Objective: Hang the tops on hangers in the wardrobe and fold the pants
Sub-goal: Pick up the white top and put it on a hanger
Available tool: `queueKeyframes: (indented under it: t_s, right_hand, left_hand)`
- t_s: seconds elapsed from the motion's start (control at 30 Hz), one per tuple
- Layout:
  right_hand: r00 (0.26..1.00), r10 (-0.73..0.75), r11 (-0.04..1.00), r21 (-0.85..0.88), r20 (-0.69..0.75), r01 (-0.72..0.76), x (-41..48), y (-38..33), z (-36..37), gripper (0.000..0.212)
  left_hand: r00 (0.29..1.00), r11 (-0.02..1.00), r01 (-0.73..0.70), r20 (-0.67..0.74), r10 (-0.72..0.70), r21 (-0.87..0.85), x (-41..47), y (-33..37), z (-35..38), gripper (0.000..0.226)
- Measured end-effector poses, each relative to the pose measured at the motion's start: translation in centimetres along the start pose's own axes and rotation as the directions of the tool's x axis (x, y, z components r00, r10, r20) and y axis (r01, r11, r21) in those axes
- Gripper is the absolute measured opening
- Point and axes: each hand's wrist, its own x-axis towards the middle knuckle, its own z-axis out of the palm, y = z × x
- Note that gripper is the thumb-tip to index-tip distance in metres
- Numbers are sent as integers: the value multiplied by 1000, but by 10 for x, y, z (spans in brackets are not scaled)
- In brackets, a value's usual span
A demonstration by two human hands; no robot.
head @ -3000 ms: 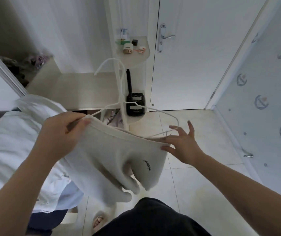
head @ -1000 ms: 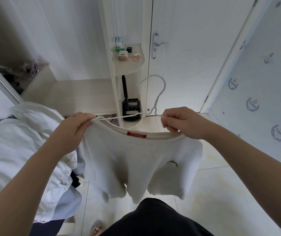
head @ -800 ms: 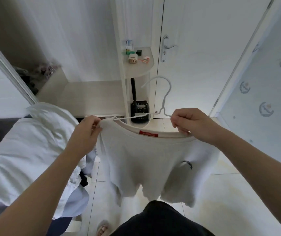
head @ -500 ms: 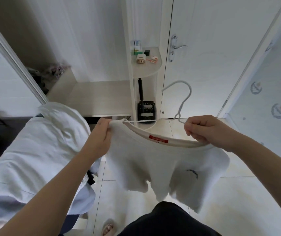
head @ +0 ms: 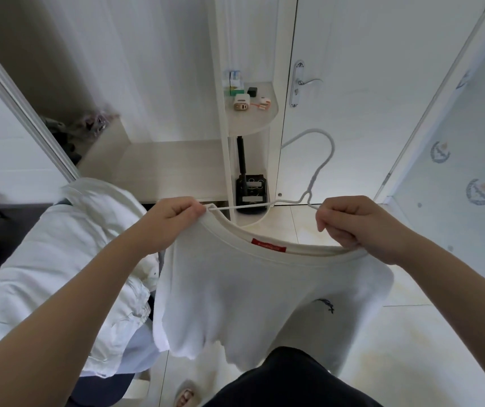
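— Where's the top (head: 250, 295)?
— In the air before the wardrobe (head: 161, 165), on its hanger (head: 333, 146) (hook sticking up). The left hand (head: 173, 214) pinches one shoulder, right hand (head: 350, 224) grips the other, fingers curled tight.

One hanger (head: 311, 183), one top (head: 264, 289), perhaps another

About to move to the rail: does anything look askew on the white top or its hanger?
Yes. The hook of the hanger leans right, nearer the right hand, and the collar of the white top sags below the bare wire. The left hand and right hand pinch the shoulders, so their seating is hidden.
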Motion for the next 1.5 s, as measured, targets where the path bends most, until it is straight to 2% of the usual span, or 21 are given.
queueKeyframes:
  t_s: [0.13,0.3,0.43,0.53,0.6,0.7,0.83,0.93,1.1,1.27,1.33,1.4,1.43,1.5]
  right_hand:
    - [999,26,999,-18,-36,-27,5,-3,6,28]
    - [999,20,998,-65,-35,-22,8,-5,3,28]
    - [1000,-7,982,-188,6,8,4,-1,-10,16]
    - [998,65,943,-327,-21,-68,-11,19,-40,21]
    - [987,139,929,-335,-81,-158,-21,35,-55,18]
    - [968,202,945,-231,-149,-233,-27,47,-61,11]
    - [966,220,951,-192,-137,-244,-28,46,-57,9]
    - [973,169,936,-284,-156,-208,-28,39,-54,12]
    - [978,37,920,-376,-206,-114,-23,25,-53,27]
    - [987,27,916,-392,-161,-89,-21,26,-42,18]
    - [991,72,945,-310,-110,-103,-20,27,-40,17]
    - [983,184,983,-25,2,-184,-20,29,-41,15]
    - [970,237,963,116,59,-243,-19,31,-43,20]
    - [936,311,905,251,162,-344,-16,35,-48,35]
  left_hand:
    - [998,994,-64,12,63,94,-4,0,5,18]
    - [979,943,-193,-11,204,272,-10,6,22,16]
    - [955,932,-207,-146,259,299,-8,11,26,16]
    - [939,941,-167,-242,243,295,-6,5,17,19]
    - [932,948,-142,-284,225,286,-6,1,11,19]
    - [936,946,-129,-279,215,297,-4,-2,9,13]
    - [940,944,-164,-246,238,287,1,2,3,11]
    - [922,909,-236,-217,322,343,4,11,2,2]
    - [897,869,-244,-242,371,430,9,26,-3,11]
    - [900,846,-288,-175,399,449,6,30,-3,13]
    - [905,850,-285,-167,390,443,6,26,-4,15]
    - [906,863,-266,-195,376,428,5,21,-7,15]
    - [901,866,-258,-216,376,429,4,18,-7,15]
    - [891,868,-249,-249,379,430,2,14,-8,15]
